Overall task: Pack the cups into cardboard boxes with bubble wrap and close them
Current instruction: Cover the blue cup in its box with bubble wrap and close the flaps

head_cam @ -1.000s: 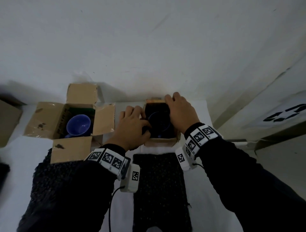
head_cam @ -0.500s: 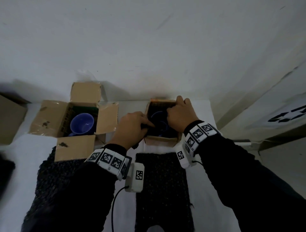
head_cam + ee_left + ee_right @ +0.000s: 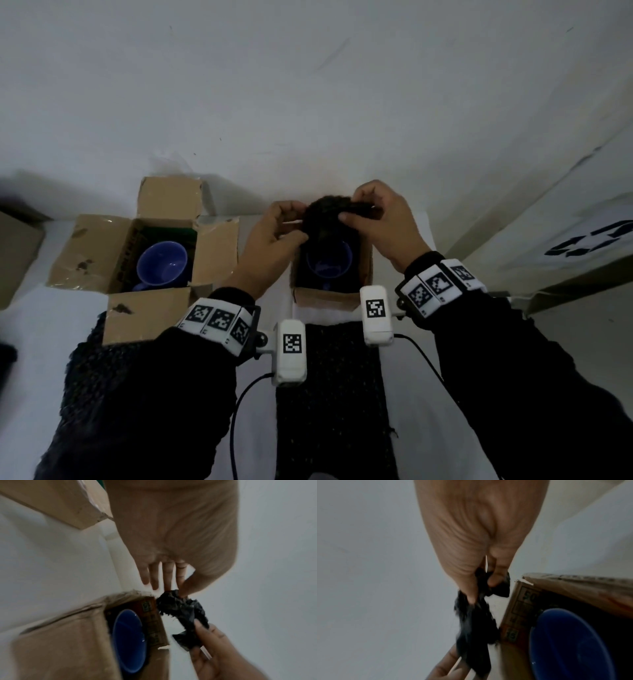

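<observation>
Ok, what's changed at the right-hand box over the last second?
Both hands have come up out of the small box. The left hand and right hand now pinch a bunched piece of black bubble wrap between them, held above the box's far edge. The blue cup sits in that box as before. The open box on the left and its blue cup are unchanged.

White table (image 3: 51,342) against a pale wall.
On it: open cardboard box (image 3: 85,260) at left, smaller box (image 3: 329,296) mid-back, plain box (image 3: 17,253) at far left edge, two dark bubbly sheets (image 3: 329,394) nearer the front.
</observation>
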The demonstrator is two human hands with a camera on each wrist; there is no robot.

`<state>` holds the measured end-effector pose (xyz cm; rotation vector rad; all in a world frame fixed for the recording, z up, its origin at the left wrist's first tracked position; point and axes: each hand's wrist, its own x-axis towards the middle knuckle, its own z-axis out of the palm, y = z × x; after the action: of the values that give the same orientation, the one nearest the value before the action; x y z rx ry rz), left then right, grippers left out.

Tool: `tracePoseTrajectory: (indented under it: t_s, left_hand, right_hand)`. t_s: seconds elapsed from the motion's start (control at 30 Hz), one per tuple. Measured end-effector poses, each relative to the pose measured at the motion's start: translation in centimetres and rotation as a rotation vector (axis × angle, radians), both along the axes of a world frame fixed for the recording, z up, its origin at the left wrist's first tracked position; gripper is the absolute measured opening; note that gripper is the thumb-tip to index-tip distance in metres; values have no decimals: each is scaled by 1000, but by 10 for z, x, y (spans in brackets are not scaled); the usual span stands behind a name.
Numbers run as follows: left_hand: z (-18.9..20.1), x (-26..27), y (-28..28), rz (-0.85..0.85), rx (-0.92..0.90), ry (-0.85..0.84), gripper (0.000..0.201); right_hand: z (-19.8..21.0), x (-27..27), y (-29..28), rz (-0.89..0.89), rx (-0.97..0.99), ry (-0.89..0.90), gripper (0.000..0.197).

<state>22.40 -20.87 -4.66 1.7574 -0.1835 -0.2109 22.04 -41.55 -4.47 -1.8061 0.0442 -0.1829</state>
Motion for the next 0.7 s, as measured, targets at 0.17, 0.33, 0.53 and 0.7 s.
tracePoseTrajectory:
  t_s: [0.17, 0.33, 0.53, 0.7]
  left_hand:
    - [-33, 0, 5, -36, 567, -180, 49]
    - [-35, -2, 6, -23, 526, -195, 53]
    - [-32, 0, 8, -35, 467, -133, 59]
    - [-30, 5, 7, -73, 521, -140, 66]
  right_hand:
    - [-14, 12, 11, -43, -484, -271, 25]
    - [-35, 15, 38, 325, -969, -213, 26]
    - [-36, 21, 52, 379, -1173, -98, 37]
    - [-37, 33, 58, 418, -1317, -43, 32]
